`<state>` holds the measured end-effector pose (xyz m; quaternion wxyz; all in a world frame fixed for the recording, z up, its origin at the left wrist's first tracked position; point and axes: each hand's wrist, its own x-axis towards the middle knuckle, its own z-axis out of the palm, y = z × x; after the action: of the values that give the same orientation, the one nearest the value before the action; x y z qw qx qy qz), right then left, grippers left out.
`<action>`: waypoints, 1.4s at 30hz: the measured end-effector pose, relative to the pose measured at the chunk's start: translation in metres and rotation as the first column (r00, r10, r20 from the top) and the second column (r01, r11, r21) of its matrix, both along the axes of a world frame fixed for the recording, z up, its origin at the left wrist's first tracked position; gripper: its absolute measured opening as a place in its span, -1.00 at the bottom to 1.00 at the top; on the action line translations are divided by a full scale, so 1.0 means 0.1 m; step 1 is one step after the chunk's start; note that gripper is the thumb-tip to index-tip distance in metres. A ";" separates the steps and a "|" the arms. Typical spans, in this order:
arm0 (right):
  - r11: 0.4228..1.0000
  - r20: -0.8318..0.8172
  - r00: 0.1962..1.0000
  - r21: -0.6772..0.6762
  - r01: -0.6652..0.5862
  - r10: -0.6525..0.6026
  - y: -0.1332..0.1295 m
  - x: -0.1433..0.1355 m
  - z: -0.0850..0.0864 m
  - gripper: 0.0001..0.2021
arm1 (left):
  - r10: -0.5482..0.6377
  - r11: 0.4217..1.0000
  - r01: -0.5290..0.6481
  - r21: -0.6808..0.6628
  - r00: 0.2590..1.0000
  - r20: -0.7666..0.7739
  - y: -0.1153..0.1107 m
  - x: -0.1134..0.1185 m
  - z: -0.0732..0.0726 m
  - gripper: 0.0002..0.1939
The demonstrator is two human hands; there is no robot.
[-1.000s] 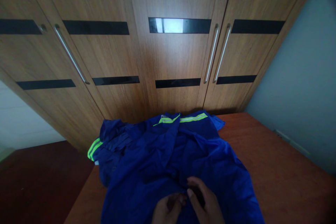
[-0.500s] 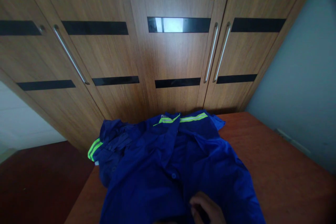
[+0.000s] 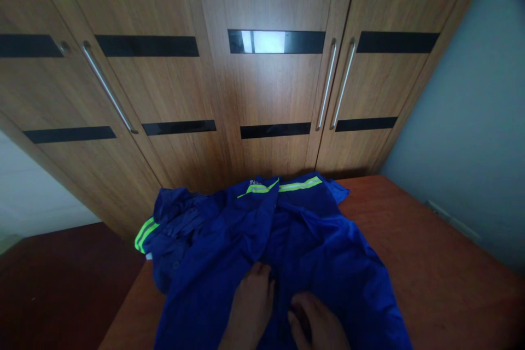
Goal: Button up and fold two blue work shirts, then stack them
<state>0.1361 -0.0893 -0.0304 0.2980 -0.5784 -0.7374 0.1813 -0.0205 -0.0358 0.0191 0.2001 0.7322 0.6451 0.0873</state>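
A blue work jacket (image 3: 344, 262) with yellow-green reflective strips lies spread out, its front parted down the middle. My left hand (image 3: 252, 303) is closed on the left front edge of the jacket, its fingers curled over the cloth and covering the spot where a button sat. To its right, my right hand (image 3: 318, 320) has thumb and forefinger bent together at the opposite front edge. Dark folds run between the two hands. Exactly how much cloth each one pinches is hidden.
Under the jacket is a reddish-brown wooden surface (image 3: 435, 273). A crumpled sleeve with reflective bands (image 3: 145, 234) hangs near its left edge. Behind stands a wooden wardrobe (image 3: 279, 87) with metal handles; a pale wall (image 3: 463, 147) bounds the right side.
My left hand has come up from the bottom edge onto the jacket's left front, over the button. My right hand has shifted slightly left and up.
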 end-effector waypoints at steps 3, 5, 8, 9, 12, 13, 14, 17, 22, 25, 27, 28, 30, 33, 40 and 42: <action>0.994 0.014 0.994 -0.028 0.106 -0.106 0.14 -0.04 0.24 -0.73 | 0.009 1.000 -0.011 -0.024 0.997 -0.082 0.02 0.01 -0.05 -0.64; 0.987 0.053 0.987 -0.035 0.155 -0.154 0.22 -0.11 0.32 -0.66 | -0.012 0.999 0.008 -0.038 0.995 -0.098 0.00 0.00 -0.07 -0.60; 0.985 0.092 0.982 -0.045 0.168 -0.163 0.30 -0.22 0.33 -0.58 | -0.040 0.998 0.034 -0.058 0.994 -0.105 -0.04 -0.05 -0.08 -0.58; 0.985 0.097 0.983 -0.052 0.162 -0.156 0.33 -0.24 0.31 -0.56 | -0.043 0.997 0.037 -0.062 0.994 -0.100 -0.06 -0.07 -0.08 -0.57; 0.982 0.055 0.985 -0.084 0.171 -0.166 0.37 -0.23 0.23 -0.51 | -0.043 0.996 0.035 -0.086 0.995 -0.086 -0.10 -0.16 -0.06 -0.52; 0.980 0.013 0.984 -0.093 0.178 -0.178 0.37 -0.21 0.21 -0.50 | -0.044 0.995 0.036 -0.093 0.996 -0.081 -0.11 -0.19 -0.04 -0.50; 0.978 -0.041 0.981 -0.100 0.183 -0.187 0.38 -0.18 0.19 -0.49 | -0.045 0.995 0.037 -0.097 0.996 -0.076 -0.12 -0.21 -0.03 -0.49; 0.981 -0.215 0.960 -0.117 0.158 -0.180 0.37 -0.09 0.14 -0.58 | -0.057 0.994 0.052 -0.097 0.997 -0.050 -0.11 -0.25 0.02 -0.55; 0.982 -0.292 0.939 -0.099 0.158 -0.180 0.31 0.00 0.05 -0.69 | -0.046 0.997 0.036 -0.074 0.991 -0.127 0.00 -0.15 0.03 -0.76; 0.984 -0.193 0.965 -0.075 0.163 -0.175 0.29 0.00 0.05 -0.72 | -0.053 0.997 0.042 -0.068 0.982 -0.182 0.06 -0.07 0.01 -0.78; 0.980 -0.087 0.978 -0.077 0.181 -0.188 0.30 -0.01 0.08 -0.76 | -0.059 0.996 0.044 -0.077 0.977 -0.206 0.09 -0.04 0.01 -0.77; 0.978 -0.031 0.980 -0.082 0.194 -0.197 0.31 -0.02 0.11 -0.77 | -0.064 0.996 0.048 -0.078 0.976 -0.209 0.10 -0.03 0.02 -0.77; 0.974 0.063 0.977 -0.086 0.210 -0.205 0.32 -0.04 0.17 -0.79 | -0.069 0.996 0.057 -0.065 0.977 -0.199 0.11 -0.03 0.03 -0.78; 0.980 0.136 0.974 -0.056 0.189 -0.180 0.33 -0.07 0.24 -0.89 | -0.061 0.998 0.056 -0.039 0.987 -0.151 0.13 -0.03 0.07 -0.79; 0.987 0.153 0.975 0.057 0.152 -0.159 0.33 -0.09 0.30 -0.74 | 0.056 0.996 -0.070 0.057 0.974 0.218 0.22 -0.01 0.16 -0.90; 0.983 0.072 0.982 0.066 0.170 -0.174 0.34 -0.07 0.28 -0.73 | 0.078 0.990 -0.119 0.078 0.912 0.404 0.25 0.01 0.16 -0.93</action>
<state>0.1289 -0.0549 -0.0024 0.3007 -0.6374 -0.7008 0.1102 -0.0199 -0.0113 0.0351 0.2859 0.6746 0.6215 0.2773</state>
